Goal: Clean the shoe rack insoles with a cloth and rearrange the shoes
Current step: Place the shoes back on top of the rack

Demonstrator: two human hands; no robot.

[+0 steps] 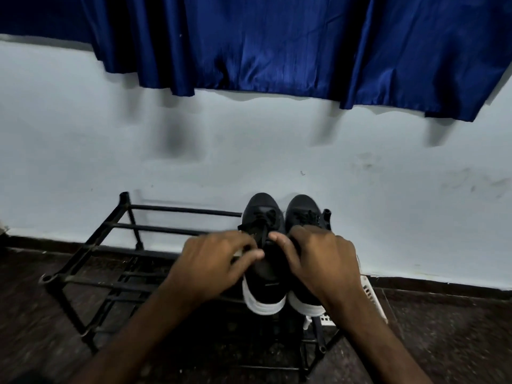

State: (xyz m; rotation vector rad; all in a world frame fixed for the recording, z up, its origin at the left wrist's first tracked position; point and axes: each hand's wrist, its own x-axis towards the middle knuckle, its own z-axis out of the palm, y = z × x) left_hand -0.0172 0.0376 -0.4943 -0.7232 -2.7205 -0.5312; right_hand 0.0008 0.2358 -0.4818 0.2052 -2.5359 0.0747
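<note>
So the pair of black sneakers sits on the top tier of the shoe rack (pixel 171 209), at its right end, toes pointing at the far wall and heels hanging a bit over the near bar. The left hand (pixel 219 261) has its fingers curled onto the left shoe (pixel 264 284) around the tongue and collar. The right hand (pixel 318 259) is wrapped over the collar of the right shoe (pixel 302 210), with the thumb reaching toward the gap between the two.

Handling-wise, these look light and easy. The uppers look soft, so they'll cave in if you squeeze the middle. The white sole (pixel 263 304) is the stiff part. I'd hook the fingers inside the collar at the heel, or pinch both heels together to move the pair in one go. I wouldn't lift by the laces (pixel 270 217), they look loose and the shoe would just swing.

The rack is only thin bars with gaps, so a shoe set down crooked could tip through. Land the sole flat across two bars. I can't see any cloth.
</note>
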